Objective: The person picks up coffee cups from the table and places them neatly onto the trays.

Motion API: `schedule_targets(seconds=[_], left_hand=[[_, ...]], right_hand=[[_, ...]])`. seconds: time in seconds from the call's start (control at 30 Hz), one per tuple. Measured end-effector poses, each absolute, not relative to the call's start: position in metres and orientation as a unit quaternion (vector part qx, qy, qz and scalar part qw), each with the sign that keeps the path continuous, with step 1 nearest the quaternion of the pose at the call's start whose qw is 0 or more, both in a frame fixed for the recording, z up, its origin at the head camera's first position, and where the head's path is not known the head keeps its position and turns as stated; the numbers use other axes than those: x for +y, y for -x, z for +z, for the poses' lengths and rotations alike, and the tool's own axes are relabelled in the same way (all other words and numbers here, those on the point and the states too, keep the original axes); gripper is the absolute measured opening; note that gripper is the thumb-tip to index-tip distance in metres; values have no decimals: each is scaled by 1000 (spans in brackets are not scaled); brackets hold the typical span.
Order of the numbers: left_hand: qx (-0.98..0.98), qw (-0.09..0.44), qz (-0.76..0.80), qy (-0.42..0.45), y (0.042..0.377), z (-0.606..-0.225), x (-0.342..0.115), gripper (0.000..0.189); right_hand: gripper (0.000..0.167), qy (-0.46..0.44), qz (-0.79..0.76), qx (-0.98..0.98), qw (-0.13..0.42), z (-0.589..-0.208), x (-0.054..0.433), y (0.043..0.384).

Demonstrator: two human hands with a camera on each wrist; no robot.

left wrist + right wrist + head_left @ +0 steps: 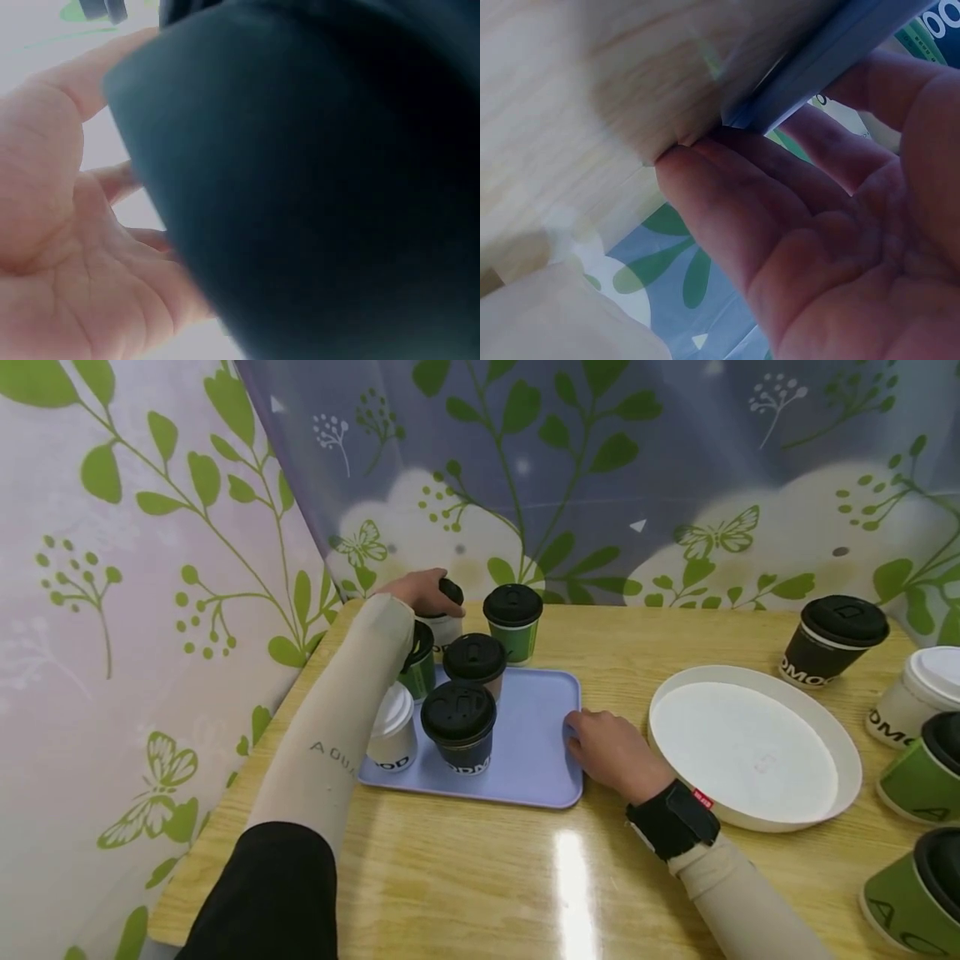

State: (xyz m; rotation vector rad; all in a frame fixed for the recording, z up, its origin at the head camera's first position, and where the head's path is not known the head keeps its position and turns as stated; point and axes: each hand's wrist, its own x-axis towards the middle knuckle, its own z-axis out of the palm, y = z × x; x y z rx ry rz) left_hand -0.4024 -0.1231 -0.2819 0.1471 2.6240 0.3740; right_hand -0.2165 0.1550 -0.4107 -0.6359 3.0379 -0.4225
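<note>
At the back left, my left hand [422,592] grips a white paper cup [442,631] by its black lid. A large dark shape [300,187] hides most of the left wrist view, with the left palm beside it. My right hand [611,752] holds the right rim of a lavender tray [536,735]; in the right wrist view some fingertips [679,169] touch the table. On the tray stand a navy cup [461,743], a pinkish-brown cup [480,664], a white-lidded cup [392,735] and a green cup [420,672]. Behind them is another green cup [516,631].
A round cream tray [750,735] lies right of my right hand. Along the right side stand a black cup [825,643], a white cup [915,697] and two green cups. A leaf-patterned curtain [562,485] hangs behind the wooden table [465,868].
</note>
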Motion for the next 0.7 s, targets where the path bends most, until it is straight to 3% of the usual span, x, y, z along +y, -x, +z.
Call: schedule_targets(seconds=[0.7], left_hand=[[968, 204, 129, -69, 399, -283, -121, 89]], right_hand=[[19, 199, -131, 971, 1, -410, 155, 216]])
